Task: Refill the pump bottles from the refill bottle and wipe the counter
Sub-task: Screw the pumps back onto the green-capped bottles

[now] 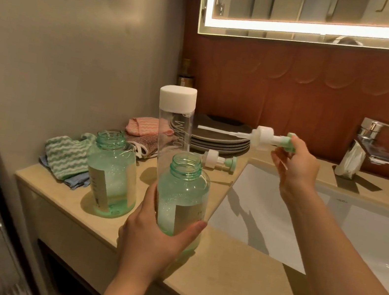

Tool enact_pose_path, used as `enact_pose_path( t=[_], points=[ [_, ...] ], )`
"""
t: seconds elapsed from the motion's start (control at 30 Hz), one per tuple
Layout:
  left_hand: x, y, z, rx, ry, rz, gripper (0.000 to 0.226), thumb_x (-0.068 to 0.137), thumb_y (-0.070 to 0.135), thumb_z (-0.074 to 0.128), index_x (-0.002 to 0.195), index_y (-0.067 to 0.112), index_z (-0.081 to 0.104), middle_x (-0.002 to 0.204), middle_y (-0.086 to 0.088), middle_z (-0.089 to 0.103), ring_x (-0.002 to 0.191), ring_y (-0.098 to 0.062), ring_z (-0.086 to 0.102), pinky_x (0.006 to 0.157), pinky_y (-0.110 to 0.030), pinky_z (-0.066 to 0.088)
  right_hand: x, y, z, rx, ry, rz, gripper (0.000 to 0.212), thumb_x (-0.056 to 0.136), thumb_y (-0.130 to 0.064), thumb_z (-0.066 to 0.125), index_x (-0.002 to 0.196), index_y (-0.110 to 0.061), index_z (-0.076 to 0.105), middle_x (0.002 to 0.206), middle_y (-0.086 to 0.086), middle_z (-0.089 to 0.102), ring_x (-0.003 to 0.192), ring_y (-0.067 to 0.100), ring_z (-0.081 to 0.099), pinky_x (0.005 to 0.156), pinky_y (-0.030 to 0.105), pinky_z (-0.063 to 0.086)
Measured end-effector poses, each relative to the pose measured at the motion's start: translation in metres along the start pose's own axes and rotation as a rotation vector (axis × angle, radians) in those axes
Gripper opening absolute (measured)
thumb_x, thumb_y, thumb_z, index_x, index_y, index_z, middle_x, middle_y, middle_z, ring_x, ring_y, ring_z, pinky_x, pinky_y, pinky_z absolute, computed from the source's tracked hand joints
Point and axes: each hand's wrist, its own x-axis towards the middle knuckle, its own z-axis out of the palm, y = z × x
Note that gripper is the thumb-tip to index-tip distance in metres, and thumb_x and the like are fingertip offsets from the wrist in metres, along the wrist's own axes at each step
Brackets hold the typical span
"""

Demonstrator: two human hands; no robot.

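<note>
Pinched at its green nozzle by the fingertips of the right hand [293,170], the pump head [261,139] is held up over the corner of the sink [330,223]. Its long axis is laid almost level: white collar near the hand, thin dip tube pointing away to the left, tip just short of the refill bottle [174,128] and above the stacked plates [218,141].

Meanwhile the near pump bottle [180,197] is gripped low down by the left hand [153,244], thumb across the front, neck open, by the counter [231,271] edge. Whether it is lifted cannot be told. A second pump bottle [112,174] is seen open-necked to its left, and a second pump head [219,161] is lying on the counter, below and left of the raised one.

The refill bottle is upright behind the gripped bottle, white cap on. A set-down beside the lying pump is judged likeliest: down and leftward from the right hand, the nearer one, with the tube kept off the refill bottle. Folded cloths [66,158] are waiting by the wall for the wipe.
</note>
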Motion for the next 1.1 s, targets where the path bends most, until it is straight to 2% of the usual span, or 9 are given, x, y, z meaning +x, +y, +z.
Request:
enact_pose_path(
  t=[0.03,0.1,0.2,0.3,0.47,0.6,0.7,0.93,1.1],
  points=[
    [0.000,0.001,0.000,0.002,0.005,0.002,0.091,0.050,0.080,0.060,0.124,0.029,0.047,0.102,0.012,0.064,0.093,-0.017,0.062,0.078,-0.045,0.053,0.002,-0.002,-0.003,0.139,-0.008,0.064,0.020,0.091,-0.021,0.060,0.108,-0.010,0.061,0.106,0.007,0.059,0.099,0.017,0.060,0.072,0.025,0.056],
    [0.001,0.001,0.000,0.001,0.011,0.003,0.091,0.049,0.080,0.060,0.124,0.030,0.047,0.102,0.012,0.065,0.093,-0.017,0.062,0.078,-0.045,0.053,0.002,-0.002,-0.008,0.297,-0.024,0.142,0.022,0.091,-0.017,0.059,0.112,-0.008,0.060,0.108,0.010,0.057,0.102,0.020,0.059,0.070,0.025,0.056],
    [0.001,0.001,0.000,-0.006,-0.004,0.001,0.092,0.049,0.081,0.058,0.125,0.031,0.046,0.105,0.012,0.064,0.096,-0.018,0.061,0.079,-0.046,0.052,-0.002,0.000,-0.008,0.425,-0.079,0.212,0.020,0.091,-0.014,0.059,0.109,-0.007,0.060,0.111,0.012,0.054,0.102,0.022,0.058,0.073,0.027,0.057],
    [0.001,0.002,0.000,0.008,-0.019,-0.011,0.099,0.046,0.085,0.055,0.129,0.031,0.043,0.110,0.011,0.062,0.099,-0.018,0.060,0.083,-0.047,0.052,-0.008,-0.007,-0.003,0.493,-0.173,0.202,0.021,0.092,-0.013,0.057,0.112,-0.006,0.059,0.114,0.014,0.055,0.103,0.023,0.059,0.084,0.032,0.056],
    [0.002,0.002,0.000,0.012,-0.027,-0.001,0.102,0.046,0.087,0.053,0.131,0.031,0.041,0.112,0.009,0.062,0.100,-0.019,0.060,0.083,-0.046,0.052,-0.024,-0.033,0.016,0.367,-0.364,0.039,0.017,0.095,-0.022,0.051,0.105,-0.013,0.062,0.106,0.009,0.060,0.100,0.020,0.058,0.096,0.035,0.048],
    [0.003,0.003,0.000,0.008,-0.030,0.002,0.105,0.046,0.090,0.050,0.132,0.030,0.041,0.113,0.010,0.062,0.102,-0.019,0.060,0.083,-0.047,0.052,-0.047,-0.056,0.030,0.267,-0.481,-0.129,0.021,0.097,-0.026,0.047,0.099,-0.014,0.064,0.096,0.004,0.063,0.092,0.016,0.059,0.088,0.032,0.049],
    [0.002,0.003,0.000,-0.005,-0.027,0.005,0.102,0.047,0.087,0.053,0.131,0.031,0.042,0.113,0.011,0.062,0.102,-0.018,0.060,0.084,-0.048,0.051,-0.064,-0.068,0.036,0.234,-0.530,-0.250,0.020,0.098,-0.023,0.046,0.101,-0.012,0.062,0.092,0.003,0.063,0.089,0.013,0.060,0.087,0.030,0.050],
    [0.001,0.003,-0.001,-0.019,-0.025,0.007,0.102,0.047,0.090,0.051,0.130,0.032,0.042,0.112,0.013,0.062,0.102,-0.016,0.060,0.084,-0.047,0.051,-0.079,-0.073,0.040,0.085,-0.583,-0.540,0.030,0.098,-0.018,0.046,0.120,-0.001,0.056,0.101,0.004,0.057,0.090,0.007,0.056,0.078,0.019,0.047],
    [0.000,0.004,-0.001,-0.020,-0.025,0.011,0.102,0.048,0.091,0.050,0.131,0.031,0.042,0.112,0.012,0.063,0.101,-0.015,0.060,0.084,-0.047,0.052,-0.086,-0.069,0.044,-0.014,-0.683,-0.610,0.023,0.094,-0.019,0.049,0.112,-0.010,0.059,0.103,0.002,0.060,0.093,0.007,0.059,0.082,0.023,0.048]
  ],
)
